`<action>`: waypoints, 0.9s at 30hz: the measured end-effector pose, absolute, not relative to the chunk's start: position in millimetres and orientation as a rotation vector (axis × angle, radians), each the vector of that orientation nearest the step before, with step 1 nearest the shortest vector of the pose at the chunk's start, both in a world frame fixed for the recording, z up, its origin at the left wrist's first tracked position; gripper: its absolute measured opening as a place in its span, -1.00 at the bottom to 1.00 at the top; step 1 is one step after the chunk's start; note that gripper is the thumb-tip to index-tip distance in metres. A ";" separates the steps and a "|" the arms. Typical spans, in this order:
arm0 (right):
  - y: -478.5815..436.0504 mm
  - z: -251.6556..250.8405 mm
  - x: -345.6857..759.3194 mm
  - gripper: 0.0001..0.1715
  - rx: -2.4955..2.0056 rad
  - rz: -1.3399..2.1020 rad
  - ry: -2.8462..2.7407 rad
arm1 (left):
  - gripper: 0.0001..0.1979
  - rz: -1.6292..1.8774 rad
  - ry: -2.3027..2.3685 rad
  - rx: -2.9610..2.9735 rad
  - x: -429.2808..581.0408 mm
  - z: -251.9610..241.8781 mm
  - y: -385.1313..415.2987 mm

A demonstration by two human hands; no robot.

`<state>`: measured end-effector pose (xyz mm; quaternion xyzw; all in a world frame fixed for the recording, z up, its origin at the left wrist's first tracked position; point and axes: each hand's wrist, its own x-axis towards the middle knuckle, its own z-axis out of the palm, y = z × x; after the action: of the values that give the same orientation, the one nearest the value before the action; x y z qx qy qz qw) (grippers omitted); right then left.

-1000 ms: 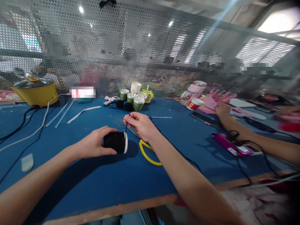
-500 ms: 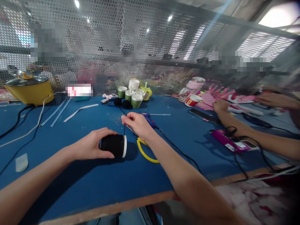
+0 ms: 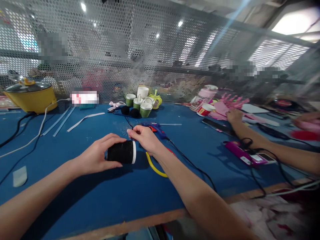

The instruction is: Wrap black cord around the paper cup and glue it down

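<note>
My left hand [image 3: 106, 151] is wrapped round a black cup [image 3: 120, 152] that lies on its side just over the blue table, its white rim [image 3: 134, 152] facing right. Thumb and fingers grip the cup near its closed end. At the rim, my right hand [image 3: 146, 138] pinches a thin black cord [image 3: 129, 123]. The cord runs back toward two black balls [image 3: 135, 113]. Under my right forearm shows a yellow curved handle [image 3: 156, 169], partly hidden. A blue glue gun [image 3: 158, 130] lies just behind my right hand.
Small green-and-white cups [image 3: 145, 109] stand at the back near a perforated metal screen [image 3: 105, 46]. A yellow pot [image 3: 31, 98] is at far left, with pale strips [image 3: 86, 120] nearby. To the right, another person's arm [image 3: 262, 143] reaches past a purple power strip [image 3: 246, 155] and cables.
My right hand has come down and slightly left, closer to the cup's rim, with the cord. At right, the co-worker's farther hand has shifted right. The left hand keeps its hold.
</note>
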<state>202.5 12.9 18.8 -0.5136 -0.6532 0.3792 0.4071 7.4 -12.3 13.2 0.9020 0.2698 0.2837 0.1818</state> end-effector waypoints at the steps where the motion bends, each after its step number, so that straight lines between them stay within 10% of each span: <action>1: 12.9 18.2 202.4 -0.67 -1.308 0.939 -1.658 | -0.49 0.819 0.765 2.561 7.4 12.1 -12.1; 27: -3.6 11.6 183.2 -0.73 -1.279 0.728 -1.552 | -0.38 0.623 1.039 2.302 11.4 9.6 -9.7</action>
<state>183.2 -3.6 11.6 -0.5245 -0.6362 0.2986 0.4805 11.4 -9.7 9.6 0.8529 0.3848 0.2308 0.2667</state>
